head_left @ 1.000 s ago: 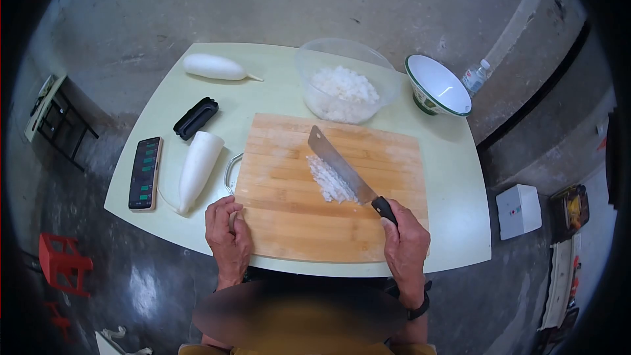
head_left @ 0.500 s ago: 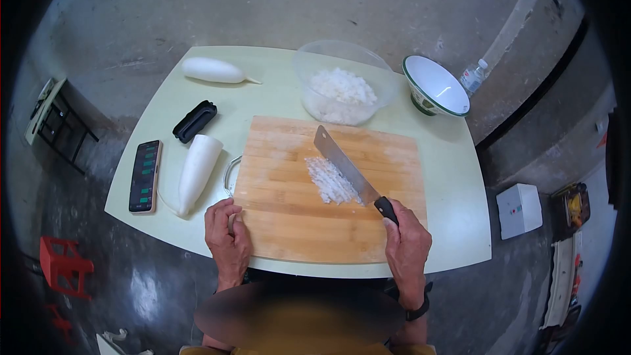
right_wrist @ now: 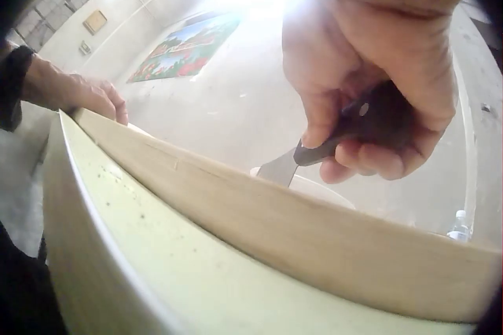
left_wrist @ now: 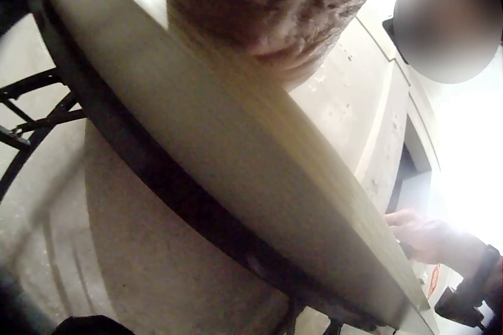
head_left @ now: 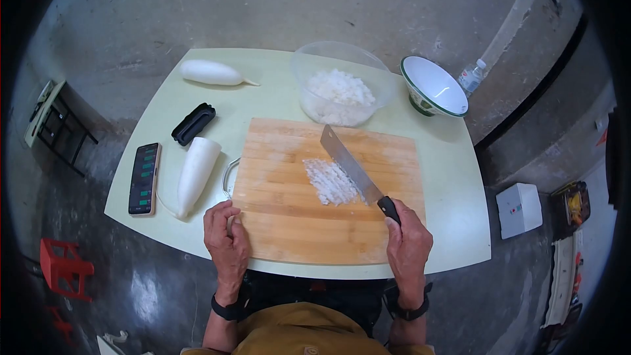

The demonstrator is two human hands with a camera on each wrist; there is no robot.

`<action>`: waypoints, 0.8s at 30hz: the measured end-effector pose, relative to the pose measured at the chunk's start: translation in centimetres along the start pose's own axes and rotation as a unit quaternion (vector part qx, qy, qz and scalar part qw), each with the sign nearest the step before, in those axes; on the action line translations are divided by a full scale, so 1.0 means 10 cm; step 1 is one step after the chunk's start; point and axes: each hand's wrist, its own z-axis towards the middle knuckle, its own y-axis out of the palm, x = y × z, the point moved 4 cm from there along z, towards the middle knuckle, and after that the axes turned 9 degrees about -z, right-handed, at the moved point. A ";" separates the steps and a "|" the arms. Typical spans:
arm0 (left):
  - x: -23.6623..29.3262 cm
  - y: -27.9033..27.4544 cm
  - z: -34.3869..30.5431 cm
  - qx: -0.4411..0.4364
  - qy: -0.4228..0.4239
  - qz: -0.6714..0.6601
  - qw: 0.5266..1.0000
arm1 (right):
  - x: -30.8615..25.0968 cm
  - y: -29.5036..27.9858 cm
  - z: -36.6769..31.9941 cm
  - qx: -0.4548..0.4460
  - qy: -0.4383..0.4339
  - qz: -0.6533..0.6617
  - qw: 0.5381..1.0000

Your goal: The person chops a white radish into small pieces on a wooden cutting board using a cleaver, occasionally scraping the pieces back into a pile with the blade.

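Observation:
In the head view, my right hand (head_left: 410,243) grips the black handle (head_left: 388,210) of a cleaver (head_left: 351,165). Its broad blade slants over the wooden cutting board (head_left: 296,230), along the right side of a pile of finely chopped white radish (head_left: 328,182). The right wrist view shows thumb and fingers wrapped round the handle, the blade partly hidden behind the board's edge. My left hand (head_left: 226,240) holds the board's near left corner with bent fingers. A cut white radish (head_left: 198,174) lies left of the board, beside a metal handle (head_left: 229,176).
Behind the board stands a clear plastic bowl (head_left: 305,98) of chopped white pieces; right of it, a green-rimmed bowl (head_left: 435,85) and a bottle (head_left: 471,77). A whole radish (head_left: 211,72), a black case (head_left: 194,123) and a phone (head_left: 144,179) occupy the table's (head_left: 453,184) left side.
The cleaver has shifted a little to the right across the board, uncovering more of the chopped pile's right side. The left hand stays at the board's corner.

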 end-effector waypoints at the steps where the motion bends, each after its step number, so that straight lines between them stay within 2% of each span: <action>1: 0.00 0.00 0.01 0.000 -0.002 0.004 1.000 | 0.00 -0.01 0.00 0.002 0.000 0.000 1.000; 3: 0.00 0.00 0.01 0.002 -0.005 0.003 1.000 | 0.00 -0.05 -0.01 0.023 -0.002 0.019 1.000; 10: -0.02 0.01 0.01 0.005 0.004 -0.013 1.000 | 0.02 -0.06 -0.02 0.007 -0.013 0.024 1.000; 12: -0.01 0.00 0.01 0.002 0.009 -0.007 1.000 | 0.09 -0.13 0.01 0.059 0.022 0.036 0.997; 16: -0.02 0.01 0.01 0.000 0.004 -0.014 1.000 | 0.38 -0.19 0.05 0.093 0.045 -0.063 0.993; 20: -0.01 0.01 0.01 0.005 0.025 -0.003 1.000 | 0.55 -0.17 0.06 0.077 0.086 -0.103 0.988; 24: 0.00 0.01 0.02 0.006 0.014 -0.015 1.000 | 0.42 -0.14 0.06 0.052 0.086 -0.119 0.988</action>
